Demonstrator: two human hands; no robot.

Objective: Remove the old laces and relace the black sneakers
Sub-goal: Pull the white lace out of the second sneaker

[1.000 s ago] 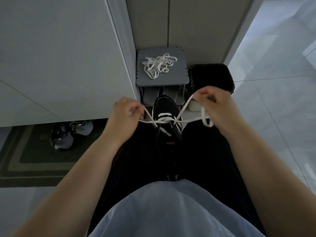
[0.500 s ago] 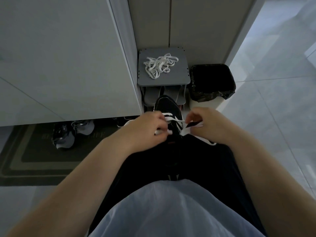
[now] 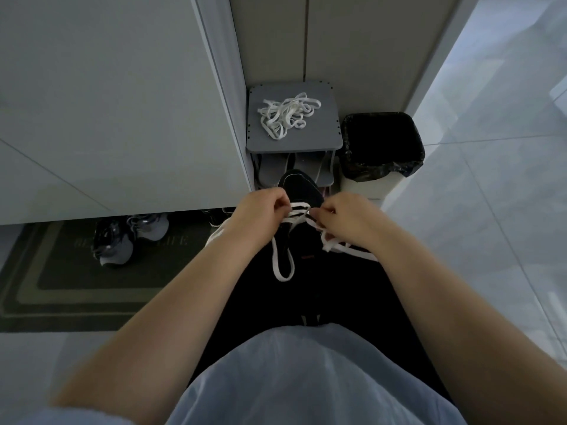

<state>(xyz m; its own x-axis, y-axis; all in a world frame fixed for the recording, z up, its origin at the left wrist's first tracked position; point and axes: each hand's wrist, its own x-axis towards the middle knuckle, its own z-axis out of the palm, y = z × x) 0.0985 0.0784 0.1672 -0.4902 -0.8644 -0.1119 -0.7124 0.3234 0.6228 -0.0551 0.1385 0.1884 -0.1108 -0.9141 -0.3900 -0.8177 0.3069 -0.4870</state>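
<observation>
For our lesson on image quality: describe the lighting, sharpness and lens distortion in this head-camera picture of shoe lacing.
Head view: dim overall, brightest on the floor tiles at right; the black sneaker merges with dark trousers, only its white lace stands out; the left hand and right hand look slightly soft; cabinet edge leans outward, a wide-angle effect.

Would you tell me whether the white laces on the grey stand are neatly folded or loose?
Loose: the white laces lie in a tangled heap of loops on top of the grey stand.
</observation>
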